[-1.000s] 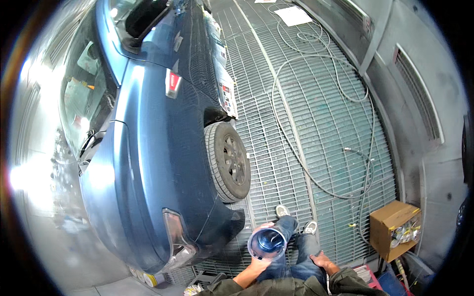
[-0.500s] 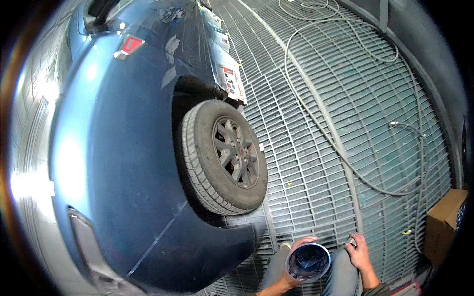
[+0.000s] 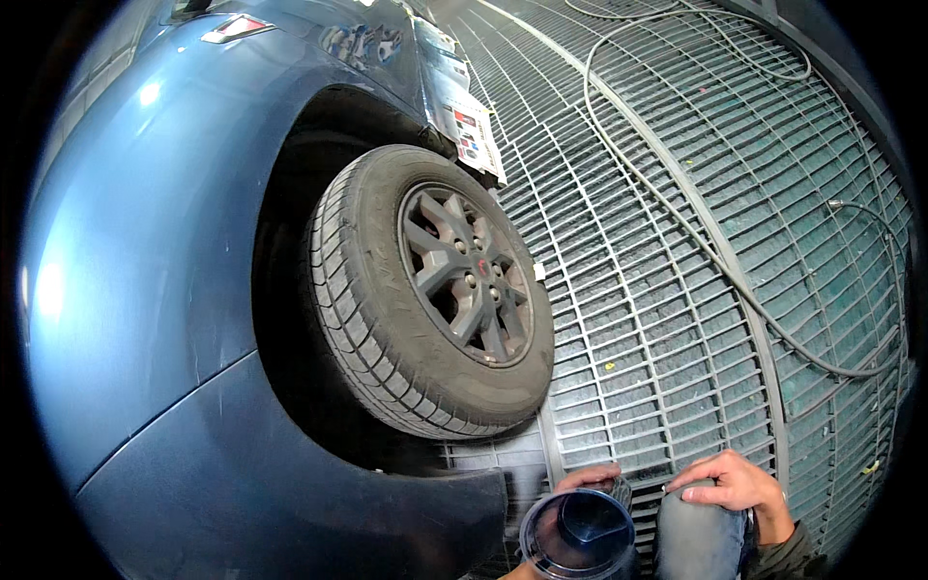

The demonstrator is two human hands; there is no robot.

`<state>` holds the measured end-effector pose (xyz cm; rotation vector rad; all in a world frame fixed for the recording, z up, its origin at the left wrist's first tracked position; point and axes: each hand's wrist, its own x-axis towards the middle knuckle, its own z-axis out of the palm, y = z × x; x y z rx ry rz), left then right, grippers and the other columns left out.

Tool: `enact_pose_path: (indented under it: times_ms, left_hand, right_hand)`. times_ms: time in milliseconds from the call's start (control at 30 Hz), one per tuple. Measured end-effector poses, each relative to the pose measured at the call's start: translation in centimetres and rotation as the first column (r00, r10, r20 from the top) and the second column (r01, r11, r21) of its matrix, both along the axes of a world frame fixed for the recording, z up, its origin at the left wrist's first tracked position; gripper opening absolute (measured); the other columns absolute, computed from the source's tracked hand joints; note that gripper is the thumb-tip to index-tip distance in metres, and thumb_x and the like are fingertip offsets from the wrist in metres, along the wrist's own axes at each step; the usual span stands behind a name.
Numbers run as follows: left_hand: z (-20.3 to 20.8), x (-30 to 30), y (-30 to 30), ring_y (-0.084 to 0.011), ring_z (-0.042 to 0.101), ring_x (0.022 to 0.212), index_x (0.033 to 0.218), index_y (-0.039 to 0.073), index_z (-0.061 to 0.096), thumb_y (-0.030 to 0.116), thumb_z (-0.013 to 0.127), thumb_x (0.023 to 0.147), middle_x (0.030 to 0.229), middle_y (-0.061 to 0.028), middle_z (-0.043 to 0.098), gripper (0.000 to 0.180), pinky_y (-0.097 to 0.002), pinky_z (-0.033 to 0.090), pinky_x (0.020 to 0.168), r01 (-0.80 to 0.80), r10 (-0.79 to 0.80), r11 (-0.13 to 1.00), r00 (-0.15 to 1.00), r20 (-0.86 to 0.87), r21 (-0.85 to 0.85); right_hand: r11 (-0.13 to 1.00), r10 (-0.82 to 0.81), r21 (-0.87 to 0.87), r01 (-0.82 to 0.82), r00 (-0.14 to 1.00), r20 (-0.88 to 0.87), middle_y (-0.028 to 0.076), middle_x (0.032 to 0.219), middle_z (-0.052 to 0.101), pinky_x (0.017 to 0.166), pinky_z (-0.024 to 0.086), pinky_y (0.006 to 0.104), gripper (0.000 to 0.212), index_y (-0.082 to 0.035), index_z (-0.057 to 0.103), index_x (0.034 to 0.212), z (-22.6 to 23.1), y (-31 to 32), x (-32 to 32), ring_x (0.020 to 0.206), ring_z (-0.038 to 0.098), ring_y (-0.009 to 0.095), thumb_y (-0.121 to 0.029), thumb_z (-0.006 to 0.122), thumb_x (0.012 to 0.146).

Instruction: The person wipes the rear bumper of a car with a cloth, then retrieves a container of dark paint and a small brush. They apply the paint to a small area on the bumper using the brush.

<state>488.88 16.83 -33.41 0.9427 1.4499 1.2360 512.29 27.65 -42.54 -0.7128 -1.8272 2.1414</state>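
My left hand is wrapped round a clear cup at the lower middle; its fingertips show above the far rim. Dark blue liquid that looks like paint lies inside the cup. My right hand rests over my right knee, fingers curled toward the thumb around something small and greyish that I cannot make out. Ahead of both hands stands the black-rimmed wheel of a blue car. The fender and bumper by the wheel arch have a dull, scuffed finish.
A metal grating floor stretches to the right of the car. A long grey hose loops across it. Printed sheets cover the car's lower side beyond the wheel. The bumper edge lies close beside the cup.
The view has shifted nearer to the wheel, which looks larger. The cup sits lower and further left in view. My right hand has moved onto the knee, its back more visible.
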Motion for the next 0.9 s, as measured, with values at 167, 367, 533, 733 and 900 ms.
enact_pose_path:
  times_ms: [167, 367, 533, 733, 900]
  left_hand:
    - [-3.2, -3.6, -3.6, -0.0229, 0.059, 0.114, 0.124, -0.003, 0.056, 0.018, 0.059, 0.095, 0.126, -0.0166, 0.058, 0.035, -0.0372, 0.048, 0.1, -0.046, 0.171, 0.973, 0.802, 0.572, -0.227]
    - [-1.9, -1.4, -2.2, -0.0254, 0.055, 0.121, 0.126, -0.004, 0.051, 0.011, 0.059, 0.095, 0.129, -0.0201, 0.056, 0.035, -0.0356, 0.042, 0.106, -0.072, 0.049, 0.976, 0.992, 0.117, 0.206]
    - [-2.0, -1.6, -2.2, -0.0293, 0.054, 0.123, 0.125, -0.004, 0.051, 0.004, 0.061, 0.093, 0.126, -0.0223, 0.057, 0.035, -0.0383, 0.042, 0.106, -0.079, 0.074, 0.944, 0.997, 0.027, 0.32]
    - [1.2, -2.2, -2.0, -0.0264, 0.055, 0.119, 0.124, -0.004, 0.053, -0.001, 0.08, 0.073, 0.124, -0.0191, 0.058, 0.057, -0.0402, 0.044, 0.104, -0.029, 0.041, 0.979, 0.997, -0.057, 0.2]
    - [-1.2, -1.8, -1.0, -0.0224, 0.056, 0.117, 0.128, 0.001, 0.05, 0.006, 0.089, 0.064, 0.125, -0.0152, 0.058, 0.075, -0.0386, 0.047, 0.099, -0.096, 0.115, 0.943, 0.993, -0.041, 0.319]
  right_hand:
    - [1.0, 0.009, 0.017, -0.01, 0.996, 0.088, 0.013, 0.101, 0.074, 0.086, 0.052, 0.0312, 0.024, -0.005, 0.074, 0.106, -0.3, 0.3, -2.3, 0.095, 0.07, 0.023, -0.016, 0.069, 0.086]
    - [1.0, 0.014, -0.017, -0.012, 0.988, 0.151, 0.013, 0.101, 0.074, 0.086, 0.052, 0.0321, 0.026, -0.005, 0.073, 0.109, -0.5, 0.7, -3.4, 0.095, 0.07, 0.023, -0.018, 0.068, 0.086]
    - [0.956, 0.237, -0.111, -0.272, 0.937, -0.256, 0.013, 0.129, 0.063, 0.106, 0.042, 0.0369, 0.035, -0.004, 0.067, 0.121, -2.4, 2.2, -3.2, 0.125, 0.055, 0.026, -0.014, 0.072, 0.088]
    - [0.872, 0.247, -0.327, -0.364, 0.904, -0.348, 0.016, 0.132, 0.06, 0.112, 0.035, 0.0385, 0.042, 0.003, 0.061, 0.128, -5.7, 2.4, -3.8, 0.129, 0.052, 0.028, -0.017, 0.063, 0.091]
    - [0.803, 0.236, -0.427, -0.416, 0.88, -0.413, 0.021, 0.133, 0.058, 0.113, 0.032, 0.039, 0.047, 0.007, 0.056, 0.131, -7.5, 2.9, -3.0, 0.131, 0.05, 0.031, -0.021, 0.056, 0.093]
